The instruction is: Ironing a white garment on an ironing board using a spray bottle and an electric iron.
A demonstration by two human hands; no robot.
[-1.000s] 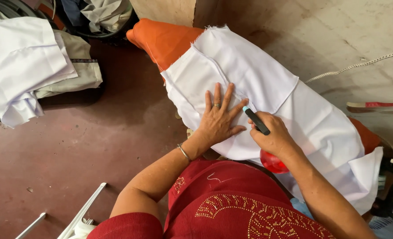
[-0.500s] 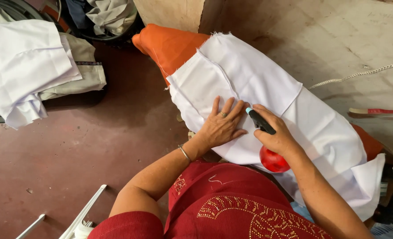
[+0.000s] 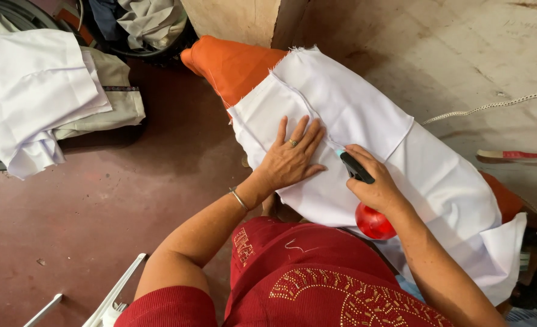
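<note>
Pressing flat on the white cloth (image 3: 365, 139), your left hand (image 3: 292, 158) lies open with fingers spread, a ring on one finger, just left of a seam that runs up and away to the left across the fabric. Your right hand (image 3: 374, 184) is closed around a spray bottle (image 3: 365, 194) with a black head and red body; its pale nozzle tip points along that seam and sits just beside your left fingertips. The cloth drapes over an orange padded board (image 3: 235, 63), whose long axis runs from upper left to lower right. To your left lies bare red floor (image 3: 99, 212); a pile of white clothes (image 3: 32, 97) rests well apart at the upper left.
</note>
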